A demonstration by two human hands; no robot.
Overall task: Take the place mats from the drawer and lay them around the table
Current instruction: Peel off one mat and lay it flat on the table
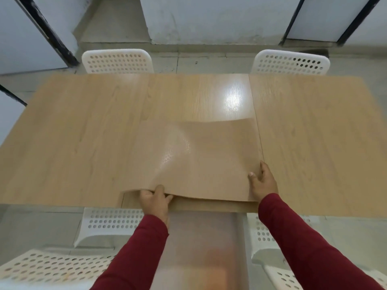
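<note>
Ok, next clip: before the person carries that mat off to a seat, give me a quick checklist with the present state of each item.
1. Left hand grips the place mat at its near edge: ok.
2. Right hand holds the mat's near right corner: ok.
3. Mat lifted off the table: near edge raised and bowed; far edge cannot tell.
4. Only one mat picked up: cannot tell; a tan layer lies under the raised edge.
5. Open drawer below the table edge, in front of the person, to be shut or stepped round: not ok.
6. Mats already laid at the white chairs: none visible, not ok.
</note>
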